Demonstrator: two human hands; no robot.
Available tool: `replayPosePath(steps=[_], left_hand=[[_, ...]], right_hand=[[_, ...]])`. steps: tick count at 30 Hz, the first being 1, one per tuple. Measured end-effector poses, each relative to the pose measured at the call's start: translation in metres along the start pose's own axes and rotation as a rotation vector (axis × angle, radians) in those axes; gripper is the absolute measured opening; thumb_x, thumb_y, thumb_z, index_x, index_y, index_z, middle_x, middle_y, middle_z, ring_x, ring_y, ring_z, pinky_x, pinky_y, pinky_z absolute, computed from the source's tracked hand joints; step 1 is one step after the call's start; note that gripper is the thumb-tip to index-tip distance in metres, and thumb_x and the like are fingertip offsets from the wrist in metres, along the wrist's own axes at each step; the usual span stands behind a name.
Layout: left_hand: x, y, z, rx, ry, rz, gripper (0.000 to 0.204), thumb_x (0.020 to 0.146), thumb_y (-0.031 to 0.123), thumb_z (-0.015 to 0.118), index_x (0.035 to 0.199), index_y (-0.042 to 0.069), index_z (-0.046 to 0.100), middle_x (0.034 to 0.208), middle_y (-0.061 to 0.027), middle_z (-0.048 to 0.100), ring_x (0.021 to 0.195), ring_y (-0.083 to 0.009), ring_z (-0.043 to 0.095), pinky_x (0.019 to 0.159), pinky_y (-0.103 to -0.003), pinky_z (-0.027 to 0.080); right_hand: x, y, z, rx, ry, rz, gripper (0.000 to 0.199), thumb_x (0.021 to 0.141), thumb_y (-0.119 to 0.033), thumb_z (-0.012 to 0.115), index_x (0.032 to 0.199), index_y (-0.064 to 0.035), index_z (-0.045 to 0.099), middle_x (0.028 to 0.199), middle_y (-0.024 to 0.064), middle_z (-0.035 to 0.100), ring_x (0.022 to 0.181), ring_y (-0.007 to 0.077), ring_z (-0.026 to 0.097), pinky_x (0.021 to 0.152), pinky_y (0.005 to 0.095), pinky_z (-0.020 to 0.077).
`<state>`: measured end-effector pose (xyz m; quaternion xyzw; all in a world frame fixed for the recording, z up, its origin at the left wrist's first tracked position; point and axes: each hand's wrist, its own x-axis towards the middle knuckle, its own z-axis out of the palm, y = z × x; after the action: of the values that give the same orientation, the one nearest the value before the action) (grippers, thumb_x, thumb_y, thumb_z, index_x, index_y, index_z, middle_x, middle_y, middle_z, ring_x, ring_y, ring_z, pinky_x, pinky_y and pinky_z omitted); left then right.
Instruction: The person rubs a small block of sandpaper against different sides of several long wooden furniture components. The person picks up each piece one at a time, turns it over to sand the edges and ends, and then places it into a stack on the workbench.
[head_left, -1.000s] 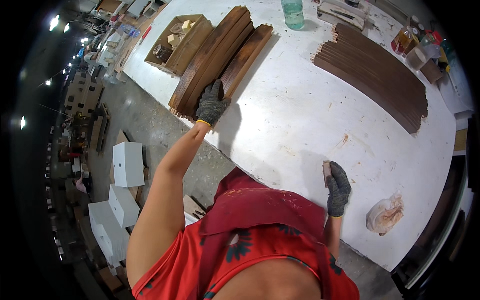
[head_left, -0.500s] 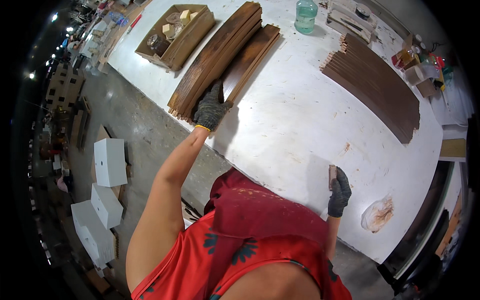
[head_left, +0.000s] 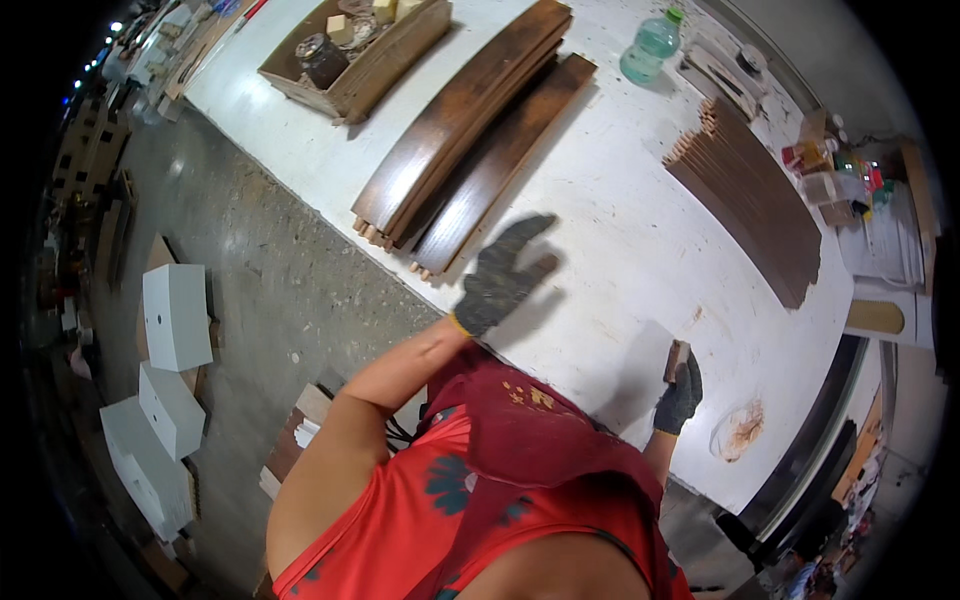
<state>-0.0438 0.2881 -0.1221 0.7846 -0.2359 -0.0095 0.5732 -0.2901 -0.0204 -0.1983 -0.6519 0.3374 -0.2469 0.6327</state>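
Note:
My left hand (head_left: 502,277), in a dark knitted glove, hovers over the white table's near edge with its fingers apart and nothing in them. Just beyond it lies a single curved brown wooden slat (head_left: 510,160) with dowel pegs at its end. A stack of similar glossy slats (head_left: 450,130) rests alongside, to the left. Toward the right, my gloved right hand (head_left: 680,398) grips a small brownish block (head_left: 677,360), perhaps a sanding block, above the table. A fan of darker, matt slats (head_left: 750,205) lies at the far right.
A wooden box (head_left: 350,100) with a jar and pale blocks stands at the far left. A green plastic bottle (head_left: 650,48) is at the back. Near my right hand lies a stained plastic bag (head_left: 738,430). White boxes (head_left: 178,315) stand on the floor at left.
My left hand has let go of the slats and moved right and nearer to me, its fingers spreading. The right hand still holds the block, now tilted. The view has shifted slightly.

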Motion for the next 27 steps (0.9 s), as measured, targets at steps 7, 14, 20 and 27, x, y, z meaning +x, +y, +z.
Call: replayPosePath(steps=[7, 14, 20, 27], left_hand=[[0.045, -0.072, 0.068, -0.265, 0.054, -0.273, 0.060, 0.085, 0.016, 0.072, 0.138, 0.008, 0.046, 0.128, -0.0114, 0.055, 0.108, -0.0201, 0.057, 0.092, -0.034, 0.050], [0.103, -0.109, 0.061, -0.602, 0.272, -0.360, 0.048, 0.091, 0.005, 0.060, 0.136, -0.002, 0.045, 0.108, -0.0081, 0.058, 0.092, -0.0146, 0.055, 0.082, -0.030, 0.051], [0.108, -0.100, 0.061, -0.673, 0.314, -0.387, 0.052, 0.089, 0.007, 0.066, 0.136, -0.002, 0.046, 0.110, -0.0068, 0.057, 0.095, -0.0142, 0.056, 0.084, -0.029, 0.053], [0.112, -0.096, 0.044, -0.628, 0.222, -0.415, 0.047, 0.089, 0.002, 0.062, 0.133, -0.004, 0.047, 0.116, -0.0119, 0.057, 0.099, -0.0183, 0.059, 0.088, -0.032, 0.053]], right_hand=[[-0.001, 0.002, 0.006, 0.036, 0.061, 0.007, 0.044, 0.089, -0.013, 0.058, 0.126, 0.0092, 0.054, 0.123, 0.0170, 0.061, 0.114, 0.0254, 0.058, 0.101, 0.0369, 0.0420], [-0.002, -0.015, 0.013, -0.046, 0.063, 0.008, 0.039, 0.090, -0.016, 0.060, 0.123, 0.0050, 0.060, 0.121, 0.0129, 0.063, 0.112, 0.0216, 0.057, 0.100, 0.0328, 0.0403], [-0.007, -0.009, 0.010, 0.029, 0.087, 0.022, 0.032, 0.089, -0.005, 0.059, 0.121, 0.0014, 0.062, 0.123, 0.0100, 0.062, 0.113, 0.0189, 0.055, 0.098, 0.0313, 0.0422], [-0.008, -0.002, 0.005, 0.043, 0.066, 0.005, 0.035, 0.089, -0.007, 0.058, 0.122, 0.0022, 0.061, 0.126, 0.0116, 0.061, 0.118, 0.0223, 0.054, 0.104, 0.0355, 0.0375]])
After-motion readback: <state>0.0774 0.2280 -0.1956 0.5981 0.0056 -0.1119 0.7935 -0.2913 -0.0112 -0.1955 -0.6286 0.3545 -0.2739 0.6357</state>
